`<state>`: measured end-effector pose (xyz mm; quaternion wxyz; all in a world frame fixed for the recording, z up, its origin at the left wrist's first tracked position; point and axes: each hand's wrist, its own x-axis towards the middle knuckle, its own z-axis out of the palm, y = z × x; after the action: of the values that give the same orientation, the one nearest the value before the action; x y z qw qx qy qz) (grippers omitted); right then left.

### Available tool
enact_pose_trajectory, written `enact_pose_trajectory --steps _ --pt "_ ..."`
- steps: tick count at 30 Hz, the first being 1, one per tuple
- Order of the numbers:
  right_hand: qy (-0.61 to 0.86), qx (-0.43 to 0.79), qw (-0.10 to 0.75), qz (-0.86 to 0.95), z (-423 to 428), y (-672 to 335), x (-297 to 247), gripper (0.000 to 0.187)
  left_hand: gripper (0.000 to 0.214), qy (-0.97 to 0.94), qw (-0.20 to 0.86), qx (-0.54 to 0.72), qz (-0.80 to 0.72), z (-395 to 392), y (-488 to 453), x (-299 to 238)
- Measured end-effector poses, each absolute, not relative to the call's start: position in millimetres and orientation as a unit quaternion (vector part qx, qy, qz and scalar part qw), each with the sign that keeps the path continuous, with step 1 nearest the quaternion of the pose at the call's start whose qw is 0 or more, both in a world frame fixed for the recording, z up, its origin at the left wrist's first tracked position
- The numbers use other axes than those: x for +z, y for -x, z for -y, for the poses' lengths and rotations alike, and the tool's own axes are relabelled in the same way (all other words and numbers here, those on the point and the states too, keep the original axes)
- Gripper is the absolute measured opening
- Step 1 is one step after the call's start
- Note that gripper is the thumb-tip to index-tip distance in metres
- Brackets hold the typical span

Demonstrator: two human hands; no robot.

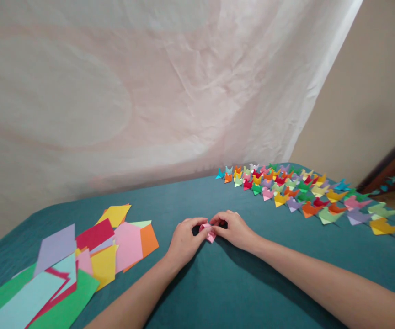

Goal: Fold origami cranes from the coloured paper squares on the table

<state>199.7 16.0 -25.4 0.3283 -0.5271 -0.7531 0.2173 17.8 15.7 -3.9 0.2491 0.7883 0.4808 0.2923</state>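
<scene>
A small folded piece of pink paper [211, 237] is held between my two hands, just above or on the dark green tabletop. My left hand [188, 236] pinches its left side, thumb in front and index finger behind. From the other side, my right hand [232, 230] grips the right edge between thumb and fingertips. Fingers cover part of the paper, so its full shape is hidden. To the right stand rows of small folded paper birds, among them a yellow bird [387, 225] nearest the front.
Loose coloured paper sheets lie overlapping at the left, including a red sheet [95, 238] and a light blue sheet [26, 299]. The green table [170, 196] reaches back to a pale hanging cloth [149, 91]. A beige wall [365, 91] stands at the right.
</scene>
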Motion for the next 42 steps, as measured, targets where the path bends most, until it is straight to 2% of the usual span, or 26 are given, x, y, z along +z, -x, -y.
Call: enact_pose_trajectory --steps 14,42 --pt "0.530 0.199 0.324 0.758 -16.4 -198.9 -27.4 0.013 0.020 -0.818 0.239 0.285 -0.438 -17.5 -15.6 -6.4" --pt "0.537 0.157 0.293 0.776 -12.6 -197.5 -23.5 0.015 0.028 -0.849 0.195 0.287 -0.399 -15.6 -16.6 -4.7"
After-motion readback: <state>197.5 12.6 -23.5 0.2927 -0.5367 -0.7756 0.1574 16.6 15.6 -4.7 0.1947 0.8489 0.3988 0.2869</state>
